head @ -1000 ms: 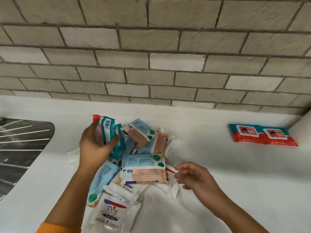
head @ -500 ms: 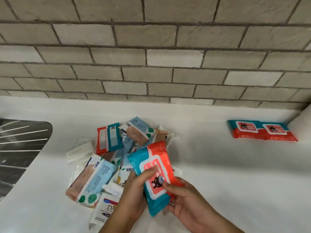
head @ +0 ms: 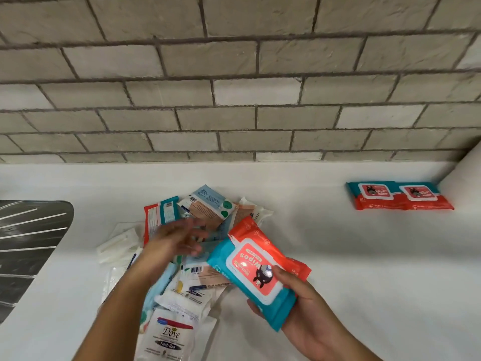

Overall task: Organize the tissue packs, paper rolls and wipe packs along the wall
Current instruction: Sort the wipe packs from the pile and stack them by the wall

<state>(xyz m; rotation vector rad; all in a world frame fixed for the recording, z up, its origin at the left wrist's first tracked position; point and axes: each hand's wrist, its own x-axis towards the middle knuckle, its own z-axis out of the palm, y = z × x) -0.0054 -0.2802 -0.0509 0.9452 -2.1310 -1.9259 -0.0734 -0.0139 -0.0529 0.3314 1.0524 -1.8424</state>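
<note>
Lower right of frame: the right hand (head: 309, 319) is clamped on a red-and-teal wipe pack (head: 256, 269), thumb across its label flap, fingers beneath. The pack is held clear of the white counter (head: 364, 269), tilted, label upside-down to the viewer.

Lower centre: a white Dove pack (head: 169, 334) lies at the near edge of a loose pile (head: 197, 256) of mixed packs: peach-and-blue pouches, teal ones and plain white packets, overlapping with no order. A second red-and-teal pack (head: 158, 217) stands on edge at the pile's far left.

Centre left: the left hand (head: 174, 241) hovers over the pile, fingers spread and holding nothing; it is motion-blurred, so contact with the packs below cannot be confirmed.

Left edge: the ridged metal drainer of a sink (head: 28, 243).

Upper right, where the counter meets the brick wall (head: 234, 100): two matching red-and-teal packs (head: 398, 195) lie flat, side by side and touching, in a row tucked into the corner.

Assessment: early stage. Two packs are placed; one matching pack is in hand and would plausibly join that row. The pile remains unsorted. No paper rolls are visible in frame.
</note>
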